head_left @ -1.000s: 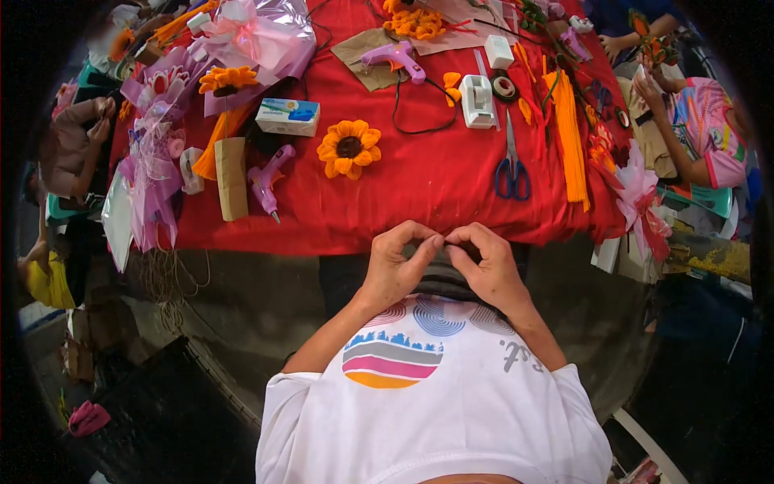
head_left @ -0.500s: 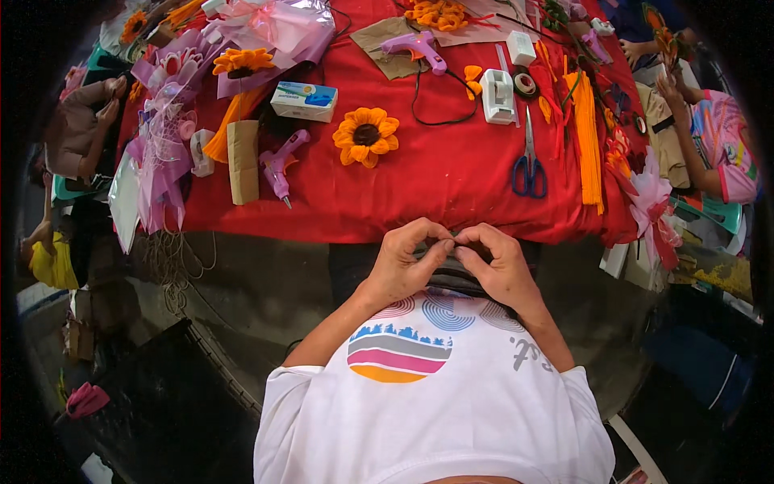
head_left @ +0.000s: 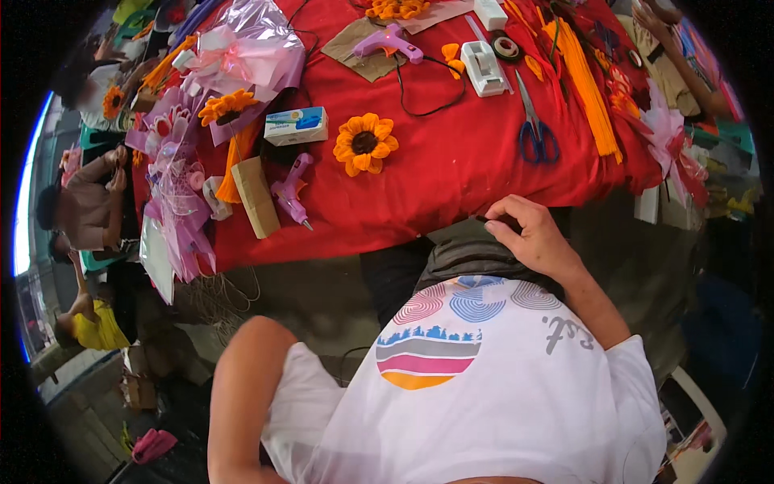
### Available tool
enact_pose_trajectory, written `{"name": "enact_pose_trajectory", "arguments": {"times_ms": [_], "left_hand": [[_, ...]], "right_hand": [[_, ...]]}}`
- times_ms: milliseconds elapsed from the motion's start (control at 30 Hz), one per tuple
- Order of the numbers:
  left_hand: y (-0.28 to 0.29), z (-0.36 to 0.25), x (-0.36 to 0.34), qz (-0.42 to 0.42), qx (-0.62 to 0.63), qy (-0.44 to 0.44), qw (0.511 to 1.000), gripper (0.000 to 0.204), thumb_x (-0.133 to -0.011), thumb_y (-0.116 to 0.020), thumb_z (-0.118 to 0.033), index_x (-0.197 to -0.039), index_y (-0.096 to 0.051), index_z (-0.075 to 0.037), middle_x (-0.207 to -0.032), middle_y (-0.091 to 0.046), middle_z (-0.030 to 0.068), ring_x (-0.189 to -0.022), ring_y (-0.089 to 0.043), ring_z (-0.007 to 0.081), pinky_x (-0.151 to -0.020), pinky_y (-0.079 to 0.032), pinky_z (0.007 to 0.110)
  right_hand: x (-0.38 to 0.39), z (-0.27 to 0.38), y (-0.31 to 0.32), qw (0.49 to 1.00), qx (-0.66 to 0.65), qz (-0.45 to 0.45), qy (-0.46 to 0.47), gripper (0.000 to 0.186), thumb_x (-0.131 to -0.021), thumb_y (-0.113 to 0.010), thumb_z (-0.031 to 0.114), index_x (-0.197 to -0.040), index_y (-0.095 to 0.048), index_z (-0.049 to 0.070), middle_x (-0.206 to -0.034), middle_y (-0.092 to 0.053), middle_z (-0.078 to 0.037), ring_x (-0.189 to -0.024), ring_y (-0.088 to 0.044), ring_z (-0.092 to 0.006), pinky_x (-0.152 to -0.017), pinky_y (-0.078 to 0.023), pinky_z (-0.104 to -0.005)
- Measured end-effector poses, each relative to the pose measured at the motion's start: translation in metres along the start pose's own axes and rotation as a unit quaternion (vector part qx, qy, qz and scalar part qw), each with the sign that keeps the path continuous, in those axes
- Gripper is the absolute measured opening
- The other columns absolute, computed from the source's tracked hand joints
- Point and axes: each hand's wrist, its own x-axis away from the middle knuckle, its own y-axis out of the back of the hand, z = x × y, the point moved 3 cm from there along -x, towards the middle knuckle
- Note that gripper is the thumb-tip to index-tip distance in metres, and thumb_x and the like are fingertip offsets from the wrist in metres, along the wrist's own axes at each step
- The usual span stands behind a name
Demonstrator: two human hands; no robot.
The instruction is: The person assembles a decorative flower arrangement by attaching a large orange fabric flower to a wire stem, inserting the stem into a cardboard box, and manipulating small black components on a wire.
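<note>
My right hand (head_left: 534, 235) is just off the front edge of the red-covered table (head_left: 435, 194), above my lap. Its thumb and forefinger are pinched round a small dark bit, too small to name. My left arm (head_left: 248, 387) bends at the elbow and runs down out of the lower edge, so my left hand is out of sight. On the cloth ahead lies an orange fuzzy flower (head_left: 365, 144) with a dark brown centre. Blue-handled scissors (head_left: 533, 133) lie beyond my right hand. A purple glue gun (head_left: 291, 191) rests left of the flower.
Around the table are a second glue gun (head_left: 389, 43) on brown paper, a white tape dispenser (head_left: 484, 68), a blue and white box (head_left: 296, 126) and orange pipe cleaners (head_left: 580, 89). Wrapped bouquets (head_left: 179, 181) crowd the left. Other people (head_left: 89, 206) sit at both sides.
My hands have parted: the left has gone from the table edge out of view, and the right has shifted to the right, still pinching. The view has turned and shifted somewhat.
</note>
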Motion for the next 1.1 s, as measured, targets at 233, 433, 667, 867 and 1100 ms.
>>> {"name": "enact_pose_trajectory", "arguments": {"times_ms": [233,433,667,867,1100], "left_hand": [[-0.003,-0.007,-0.015,0.066,-0.038,-0.002,0.997,0.025,-0.09,-0.048,-0.014,-0.104,-0.057,0.004,-0.105,-0.057,0.02,-0.096,-0.054,0.0301,-0.085,-0.043,0.04],[-0.009,-0.013,-0.024,0.083,-0.038,0.014,0.996,0.029,-0.09,-0.048,-0.015,-0.11,-0.055,0.005,-0.114,-0.054,0.0215,-0.106,-0.05,0.0307,-0.093,-0.039,0.041],[-0.016,-0.023,-0.039,0.089,0.011,0.062,0.994,0.034,-0.09,-0.047,-0.015,-0.116,-0.052,0.006,-0.124,-0.05,0.0232,-0.118,-0.045,0.0314,-0.102,-0.034,0.041],[-0.03,-0.039,-0.057,0.129,0.103,0.108,0.98,0.037,-0.089,-0.048,-0.013,-0.121,-0.05,0.007,-0.131,-0.048,0.024,-0.124,-0.043,0.031,-0.106,-0.032,0.04],[-0.078,-0.039,-0.022,0.094,-0.536,-0.08,0.835,0.041,-0.085,-0.052,-0.005,-0.122,-0.048,0.01,-0.127,-0.052,0.0195,-0.119,-0.047,0.0296,-0.103,-0.037,0.037]], "right_hand": [[0.012,-0.006,0.0,1.0,0.003,0.005,-0.027,0.012,-0.082,-0.064,0.008,-0.087,-0.059,-0.001,-0.081,-0.061,-0.014,-0.075,-0.061,-0.0252,-0.068,-0.047,-0.0333],[0.014,-0.005,0.001,1.0,0.019,0.006,-0.009,0.012,-0.081,-0.064,0.009,-0.087,-0.059,-0.001,-0.082,-0.061,-0.014,-0.076,-0.061,-0.0267,-0.068,-0.047,-0.0347],[0.019,-0.005,-0.005,1.0,0.014,0.026,-0.004,0.012,-0.081,-0.065,0.009,-0.087,-0.059,-0.001,-0.082,-0.061,-0.014,-0.076,-0.061,-0.0273,-0.068,-0.047,-0.0346],[0.022,0.001,-0.012,0.999,0.017,0.031,0.029,0.013,-0.081,-0.065,0.009,-0.087,-0.059,-0.001,-0.082,-0.061,-0.015,-0.076,-0.062,-0.0276,-0.068,-0.048,-0.0349],[0.033,-0.005,-0.003,1.0,0.004,0.001,-0.001,0.014,-0.081,-0.064,0.01,-0.086,-0.059,-0.001,-0.081,-0.061,-0.015,-0.074,-0.061,-0.028,-0.067,-0.048,-0.0353]]}}
